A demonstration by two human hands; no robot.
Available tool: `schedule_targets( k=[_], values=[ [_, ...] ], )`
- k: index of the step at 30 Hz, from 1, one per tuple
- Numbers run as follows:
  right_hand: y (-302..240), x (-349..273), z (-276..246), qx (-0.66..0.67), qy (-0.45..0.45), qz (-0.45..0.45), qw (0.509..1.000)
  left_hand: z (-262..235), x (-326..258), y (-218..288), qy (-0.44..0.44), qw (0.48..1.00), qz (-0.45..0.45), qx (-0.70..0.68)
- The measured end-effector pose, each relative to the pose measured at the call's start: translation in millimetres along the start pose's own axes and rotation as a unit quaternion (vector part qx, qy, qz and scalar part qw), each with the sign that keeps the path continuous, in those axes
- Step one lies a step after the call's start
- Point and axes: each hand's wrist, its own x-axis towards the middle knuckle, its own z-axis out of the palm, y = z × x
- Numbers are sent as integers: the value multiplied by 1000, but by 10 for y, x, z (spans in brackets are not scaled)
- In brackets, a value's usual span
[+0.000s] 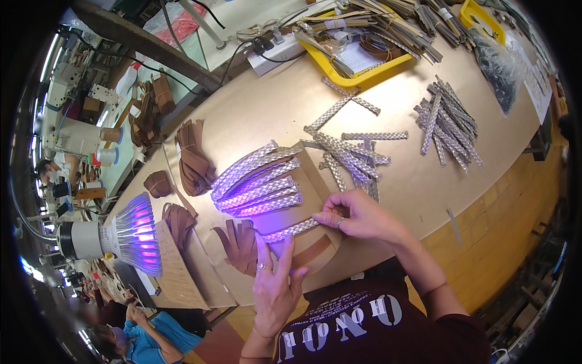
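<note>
Two bare hands occupy the head view: the left hand (276, 282), fingers spread apart, rests its fingertips at one end of a single flat braided strap (292, 230) over a smooth brown board (316, 177), while the right hand (359, 215) pinches the other end between thumb and finger. White block lettering (342, 324) crosses the dark shirt (427, 340). Three groups of similar straps, too overlapped to count, form a fanned bundle (257, 182), a loose scatter (351, 155) and a pile (448, 124), near one ribbed lamp (138, 235) and two yellow trays (383, 71).
</note>
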Motion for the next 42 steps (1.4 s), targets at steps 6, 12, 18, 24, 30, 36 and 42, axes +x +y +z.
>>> schedule_targets(
  k=[6, 12, 18, 24, 30, 36, 42],
  values=[
    [72, 3, 31, 3, 0, 13, 1000, -14, -6, -4, -28, 998, -28, -38],
    [147, 54, 58, 13, -2, 19, 1000, -18, -2, 8, -28, 998, -26, -39],
    [205, 80, 60, -19, -8, 28, 999, 38, 1, -2, 7, 1000, 8, -16],
    [169, 12, 167, 59, 52, 5, 997, 74, -46, -25, 27, 999, -2, -37],
    [-276, -69, 61, 67, 8, -39, 997, 86, -133, -63, 209, 973, 16, -93],
    [-804, 355, -12, -44, 66, -122, 989, -19, -132, -303, 311, 945, -18, -94],
    [-598, 89, 66, -189, 169, -155, 955, 243, -180, -279, 181, 931, -81, -306]
  ],
)
